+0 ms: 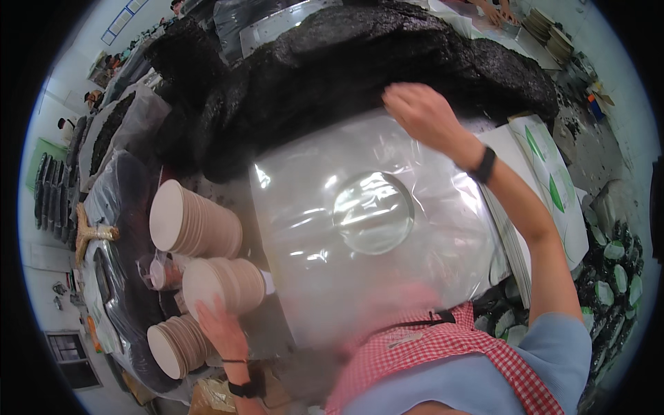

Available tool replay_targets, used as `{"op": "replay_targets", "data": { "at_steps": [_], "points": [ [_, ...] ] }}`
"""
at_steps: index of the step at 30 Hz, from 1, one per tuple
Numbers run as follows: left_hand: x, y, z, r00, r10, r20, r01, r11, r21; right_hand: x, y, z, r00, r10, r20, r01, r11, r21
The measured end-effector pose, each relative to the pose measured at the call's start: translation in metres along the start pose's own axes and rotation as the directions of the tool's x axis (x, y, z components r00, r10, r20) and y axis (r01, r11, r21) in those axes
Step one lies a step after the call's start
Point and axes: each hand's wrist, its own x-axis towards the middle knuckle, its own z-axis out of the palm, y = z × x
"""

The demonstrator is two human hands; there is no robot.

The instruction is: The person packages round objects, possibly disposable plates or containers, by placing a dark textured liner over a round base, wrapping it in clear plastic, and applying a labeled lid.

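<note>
My left hand (224, 328) touches the pale face of the middle stack of round discs (239, 284), perhaps cardboard. Its fingertips lie against that face; whether they grip a disc is not plain. Before me lie transparent plastic sheets or bags (295, 207). A round outline (373, 212) shows at their middle, glassy and full of reflections. My right hand (423, 116), blurred and with curled fingers, is over the far edge of the plastic, beside a large heap of black, glossy sheets (321, 88) that looks like dried seaweed. Nothing can be made out in it.
More disc stacks stand at left, one farther off (210, 223) and one nearer (179, 345). Flat white packaging with green leaf prints (552, 187) lies at right. Dark filled packs (604, 290) are piled at lower right. Another person's hands (498, 13) work at the far right.
</note>
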Motion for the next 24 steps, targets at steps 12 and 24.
{"op": "replay_targets", "data": {
  "at_steps": [12, 24],
  "points": [
    [0.033, 0.002, -0.083, 0.576, -0.81, -0.113, 0.701, 0.56, -0.442, 0.148, 0.088, 0.131, 0.959, -0.086, -0.271, -0.009, 0.943, -0.332],
    [0.124, 0.303, 0.026, 0.9, 0.426, -0.09, -0.393, 0.705, -0.591, 0.016, 0.026, -0.031, 0.985, 0.051, -0.167, -0.075, 0.987, -0.14]
  ]
}}
